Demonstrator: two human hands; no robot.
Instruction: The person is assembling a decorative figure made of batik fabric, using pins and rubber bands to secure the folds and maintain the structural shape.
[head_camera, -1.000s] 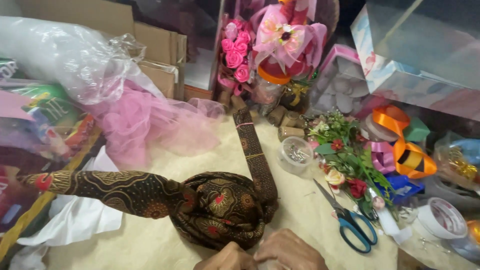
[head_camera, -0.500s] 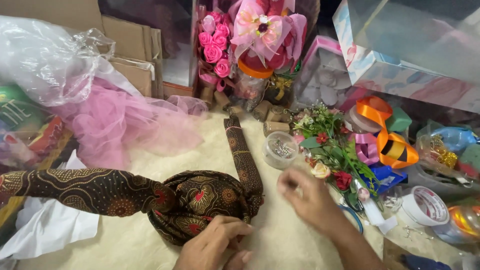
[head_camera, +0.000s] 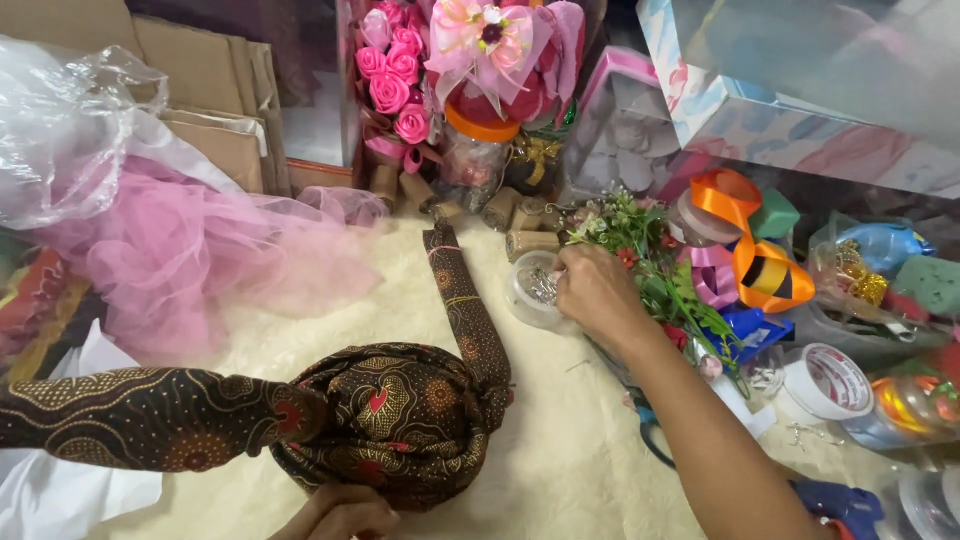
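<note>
Fingers of the right hand (head_camera: 597, 290) dip into the small clear tub (head_camera: 533, 290), grip unclear, while the left hand (head_camera: 340, 512) presses flat on the near edge of the coiled batik cloth (head_camera: 395, 420).

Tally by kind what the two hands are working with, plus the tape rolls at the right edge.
Brown batik fabric coiled into a round shape, under the left hand: 1
Small clear round plastic container, with the right hand reaching into it: 1
White tape roll: 1
Clear tape roll: 1
Total: 4
</note>
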